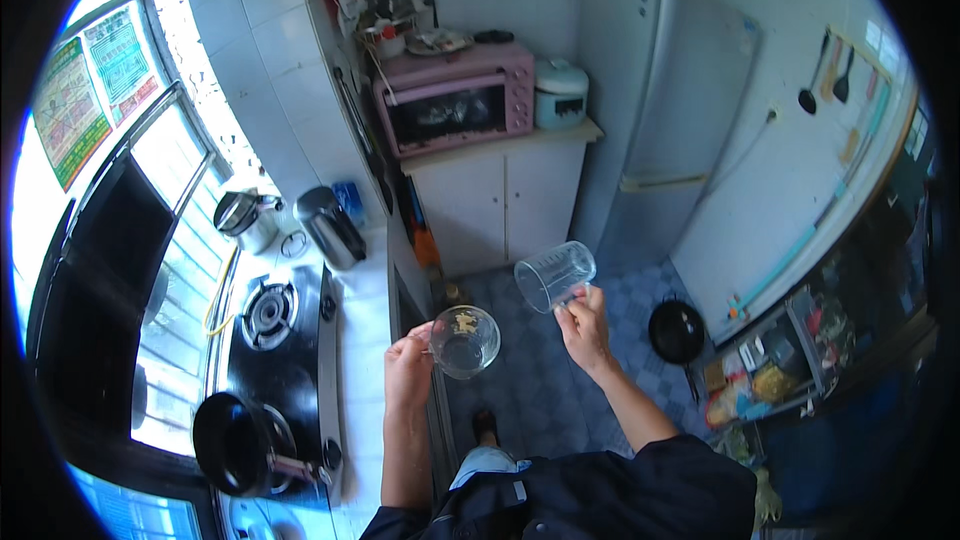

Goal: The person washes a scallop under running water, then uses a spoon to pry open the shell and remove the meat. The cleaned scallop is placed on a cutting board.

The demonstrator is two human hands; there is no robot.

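My left hand [409,361] grips the handle of a clear glass measuring cup [478,361], seen from above with its mouth upward. Yellowish marks or contents show inside near its far wall; I cannot tell which. To its right, my right hand [583,326] holds a second clear measuring cup [551,276] by the handle. That cup is tipped on its side, its mouth facing left, with graduation lines on its wall. It looks empty. The two cups are apart, both held in the air over the floor beside the counter.
A gas stove [289,367] on the left carries a black pan [232,446]. An electric kettle [330,229] stands behind it. Ahead are a pink oven [457,64], a rice cooker [561,94] and a refrigerator [667,112]. A wok [676,330] and a rack [814,345] are at right.
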